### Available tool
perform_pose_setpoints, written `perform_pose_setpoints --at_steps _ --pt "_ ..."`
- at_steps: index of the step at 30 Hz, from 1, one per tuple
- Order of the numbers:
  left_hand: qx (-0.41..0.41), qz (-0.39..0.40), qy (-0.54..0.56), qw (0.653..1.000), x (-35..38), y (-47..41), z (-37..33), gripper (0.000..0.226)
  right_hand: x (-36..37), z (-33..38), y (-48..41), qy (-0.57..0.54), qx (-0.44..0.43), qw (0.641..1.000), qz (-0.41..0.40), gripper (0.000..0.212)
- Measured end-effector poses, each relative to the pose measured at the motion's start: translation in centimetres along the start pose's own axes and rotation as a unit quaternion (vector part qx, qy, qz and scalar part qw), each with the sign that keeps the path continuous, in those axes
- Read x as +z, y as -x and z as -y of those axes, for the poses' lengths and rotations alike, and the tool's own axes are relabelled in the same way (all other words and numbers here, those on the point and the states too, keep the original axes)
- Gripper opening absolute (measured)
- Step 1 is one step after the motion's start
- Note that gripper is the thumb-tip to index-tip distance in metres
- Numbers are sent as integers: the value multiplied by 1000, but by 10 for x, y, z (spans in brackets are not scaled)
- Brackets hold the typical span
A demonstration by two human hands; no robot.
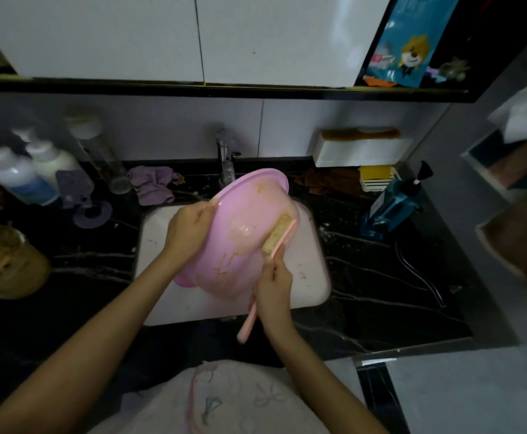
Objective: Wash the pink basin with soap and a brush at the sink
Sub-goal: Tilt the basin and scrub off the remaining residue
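Note:
A pink basin (240,211) stands tilted over the white sink (309,270), its inside smeared with brownish residue. My left hand (187,228) grips the basin's left rim. My right hand (274,291) holds the pink handle of a long brush (276,234), whose yellowish bristle head lies against the basin's inner right wall. The handle's end sticks out below my right hand toward me. A chrome tap (226,161) stands behind the basin.
The black marble counter (381,292) surrounds the sink. White bottles (21,177) and a purple cloth (152,183) lie at the back left, a brown round container (8,261) at the left. A blue pump bottle (393,202) and a white box (359,151) are on the right.

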State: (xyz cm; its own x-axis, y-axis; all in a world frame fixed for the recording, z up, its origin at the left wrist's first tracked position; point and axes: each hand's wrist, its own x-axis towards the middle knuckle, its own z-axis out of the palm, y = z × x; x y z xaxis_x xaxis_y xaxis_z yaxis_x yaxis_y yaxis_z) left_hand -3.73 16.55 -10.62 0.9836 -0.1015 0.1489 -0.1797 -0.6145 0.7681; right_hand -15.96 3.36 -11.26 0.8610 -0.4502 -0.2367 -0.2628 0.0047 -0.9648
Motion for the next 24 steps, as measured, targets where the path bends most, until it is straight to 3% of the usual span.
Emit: perform_pose_setpoints --at_steps 3,6,8,11,14,16,19,24 --pt "-3 -4 0 1000 3 3 -3 44 -1 4 -20 31 -1 1000 -3 46" --pt "-7 -2 -13 1000 6 2 -7 46 -6 17 -43 28 62 997 -35 49" --pt "-8 -11 -27 1000 5 -1 -5 46 -11 17 -11 43 24 999 22 46" --pt "-3 0 -17 1000 7 0 -7 44 0 34 27 53 -15 981 187 38" --pt "-4 2 -22 1000 7 -1 -8 46 10 44 3 76 -41 985 152 41" --pt "-4 -5 -34 999 2 -4 -6 52 -4 47 -8 27 -10 991 127 38" --pt "-4 -6 -34 999 -1 -1 -2 51 -37 46 -19 -55 70 982 164 27" --pt "-2 -6 -19 1000 1 0 -1 54 -62 43 -48 -208 158 932 250 26"
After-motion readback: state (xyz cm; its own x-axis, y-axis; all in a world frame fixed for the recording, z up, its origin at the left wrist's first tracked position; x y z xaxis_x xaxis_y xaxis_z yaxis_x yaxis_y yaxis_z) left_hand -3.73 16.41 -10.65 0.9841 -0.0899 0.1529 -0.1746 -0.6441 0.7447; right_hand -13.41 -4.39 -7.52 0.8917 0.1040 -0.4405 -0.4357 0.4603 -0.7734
